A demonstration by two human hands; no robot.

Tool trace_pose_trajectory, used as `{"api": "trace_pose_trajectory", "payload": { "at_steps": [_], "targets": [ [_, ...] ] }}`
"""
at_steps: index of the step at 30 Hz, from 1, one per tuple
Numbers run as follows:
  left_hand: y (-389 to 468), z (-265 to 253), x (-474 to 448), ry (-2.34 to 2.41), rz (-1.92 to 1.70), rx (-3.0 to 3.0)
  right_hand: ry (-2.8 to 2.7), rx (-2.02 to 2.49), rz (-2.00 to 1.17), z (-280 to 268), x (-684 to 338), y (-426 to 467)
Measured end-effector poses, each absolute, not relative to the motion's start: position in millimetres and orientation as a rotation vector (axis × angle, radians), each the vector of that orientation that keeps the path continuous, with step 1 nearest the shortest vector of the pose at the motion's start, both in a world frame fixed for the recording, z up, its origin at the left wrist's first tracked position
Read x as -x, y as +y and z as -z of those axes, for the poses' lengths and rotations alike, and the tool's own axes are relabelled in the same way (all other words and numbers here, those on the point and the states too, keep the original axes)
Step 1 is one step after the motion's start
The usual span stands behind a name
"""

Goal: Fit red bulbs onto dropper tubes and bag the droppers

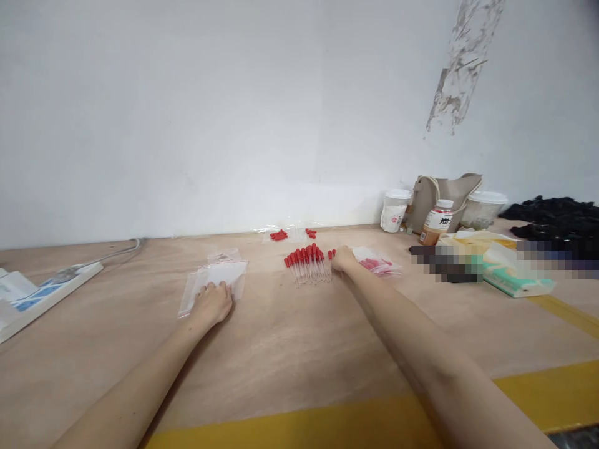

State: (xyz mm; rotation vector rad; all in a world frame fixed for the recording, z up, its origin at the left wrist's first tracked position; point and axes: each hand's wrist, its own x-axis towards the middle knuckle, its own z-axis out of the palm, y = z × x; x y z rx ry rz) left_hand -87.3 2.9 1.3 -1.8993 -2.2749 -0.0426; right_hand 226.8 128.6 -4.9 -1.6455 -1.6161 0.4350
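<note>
My left hand point(213, 304) rests with bent fingers on a loose stack of clear zip bags point(229, 274), gripping the near part; its fingertips are partly hidden. In the middle of the table lies a fanned row of clear droppers point(306, 265) with red bulbs pointing to the wall. At the right end of that row, my right hand point(344, 259) is closed around a single dropper point(331, 254), whose red bulb shows beside the fingers. Just right of this hand are filled zip bags point(377, 265) with red bulbs inside.
Loose red bulbs point(279, 235) lie on clear plastic by the wall. At left is a power strip point(51, 293) with a cable. Cups, a bottle point(437, 221), a beige bag point(456, 193), a tissue pack point(517, 274) and black material point(561, 218) stand at right. Yellow tape point(299, 427) marks the near edge.
</note>
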Motion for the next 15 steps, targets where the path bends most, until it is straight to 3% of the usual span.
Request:
{"api": "trace_pose_trajectory", "payload": {
  "at_steps": [5, 9, 15],
  "targets": [
    [-6.4, -10.4, 73.9, -2.018, 0.202, 2.023, -1.568, 1.783, -0.432, -10.4, -232.3, 113.2],
    [-27.4, -20.6, 46.7, -1.494, 0.358, 2.610, -1.610, 1.678, -0.456, -19.2, -248.6, 84.2],
    [-49.1, -17.6, 19.0, -1.126, 0.247, 3.134, -1.313, 1.326, -0.848, 8.5, -264.3, 36.6]
  ]
}}
